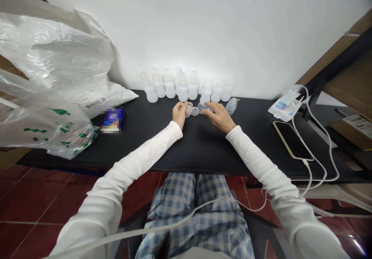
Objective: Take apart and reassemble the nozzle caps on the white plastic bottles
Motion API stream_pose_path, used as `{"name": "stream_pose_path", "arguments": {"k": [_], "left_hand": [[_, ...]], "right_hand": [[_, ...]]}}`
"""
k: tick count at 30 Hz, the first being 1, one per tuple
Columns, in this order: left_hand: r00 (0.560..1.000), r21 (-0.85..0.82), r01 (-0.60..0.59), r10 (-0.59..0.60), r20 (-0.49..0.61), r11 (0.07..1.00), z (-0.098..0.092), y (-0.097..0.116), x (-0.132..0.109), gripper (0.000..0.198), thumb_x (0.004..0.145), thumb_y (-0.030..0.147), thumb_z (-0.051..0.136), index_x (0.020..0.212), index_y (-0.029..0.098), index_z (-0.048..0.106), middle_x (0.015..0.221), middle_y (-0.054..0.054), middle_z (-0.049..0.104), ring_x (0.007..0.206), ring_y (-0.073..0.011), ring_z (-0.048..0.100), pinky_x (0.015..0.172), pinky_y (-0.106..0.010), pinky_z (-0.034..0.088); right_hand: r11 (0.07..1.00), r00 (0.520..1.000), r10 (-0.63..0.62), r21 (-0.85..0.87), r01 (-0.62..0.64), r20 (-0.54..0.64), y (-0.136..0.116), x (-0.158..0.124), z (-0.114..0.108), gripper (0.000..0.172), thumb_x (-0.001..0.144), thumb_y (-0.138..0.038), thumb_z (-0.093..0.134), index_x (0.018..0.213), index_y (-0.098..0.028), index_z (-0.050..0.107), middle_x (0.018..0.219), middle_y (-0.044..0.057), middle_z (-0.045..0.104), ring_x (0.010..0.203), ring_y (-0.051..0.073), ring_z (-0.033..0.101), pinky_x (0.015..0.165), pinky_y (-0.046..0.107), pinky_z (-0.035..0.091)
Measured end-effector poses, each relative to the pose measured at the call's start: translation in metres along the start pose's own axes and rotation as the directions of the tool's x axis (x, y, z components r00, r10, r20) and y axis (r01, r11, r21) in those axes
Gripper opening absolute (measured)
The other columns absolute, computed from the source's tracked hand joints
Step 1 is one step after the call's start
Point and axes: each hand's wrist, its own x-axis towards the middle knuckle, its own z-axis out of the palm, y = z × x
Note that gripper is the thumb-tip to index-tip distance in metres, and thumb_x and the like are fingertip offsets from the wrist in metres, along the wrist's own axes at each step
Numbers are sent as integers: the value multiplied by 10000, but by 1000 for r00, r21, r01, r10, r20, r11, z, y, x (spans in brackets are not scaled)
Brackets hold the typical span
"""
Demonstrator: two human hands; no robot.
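Observation:
Near the middle of the black table, my left hand (179, 114) is closed on a small clear plastic piece (188, 110), perhaps a bottle nipple or collar. A clear ring-shaped part (195, 111) shows between my hands. Just right of it, my right hand (218, 116) has its fingers closed around a clear cap (201, 107). Another clear cap (231, 106) lies on its side beyond my right hand. Behind my hands, several white baby bottles (183, 91) with clear domed caps stand upright along the wall.
On the left stand a large white plastic bag (58, 54) and a green-printed bag (66, 131), beside a blurred blue box (112, 120). At right lie a phone (293, 139) with its cable and a white-blue package (284, 105). A white cable (174, 228) crosses my lap.

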Motion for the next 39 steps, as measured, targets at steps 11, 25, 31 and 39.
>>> {"name": "stream_pose_path", "arguments": {"k": [11, 25, 31, 39], "left_hand": [[999, -30, 7, -6, 46, 1000, -3, 1, 1, 518, 802, 380, 767, 553, 181, 359, 514, 73, 342, 469, -41, 319, 431, -169, 258], [987, 14, -9, 6, 160, 1000, -5, -8, 1, 523, 766, 545, 762, 588, 183, 428, 591, 41, 447, 518, -56, 398, 463, -192, 335], [926, 94, -136, 93, 366, 986, -3, -11, -3, 514, 742, 690, 727, 744, 193, 597, 751, 5, 582, 685, -105, 534, 619, -231, 478], [886, 79, -194, 140, 441, 978, -4, -22, -4, 471, 753, 622, 763, 850, 201, 575, 1242, -73, 605, 1140, -210, 642, 947, -357, 555]], "right_hand": [[696, 751, 617, -284, -660, -233, 65, -17, -39, 470, 967, -491, 444, 1258, -153, 595, 1062, 172, 590, 1033, 335, 565, 915, 515, 457], [767, 768, 590, -123, -629, -249, 50, -17, -28, 550, 1048, -431, 181, 1422, -228, 530, 1246, 167, 540, 1149, 322, 542, 972, 516, 427], [965, 968, 243, 110, -236, -55, 15, -9, -9, 451, 1029, -484, 331, 1272, -194, 575, 1071, 145, 628, 1014, 286, 601, 929, 482, 485], [775, 933, 359, 567, -278, -33, -19, -3, 19, 387, 966, -594, 509, 1132, -244, 514, 981, 73, 643, 837, 199, 634, 767, 367, 558]]}}
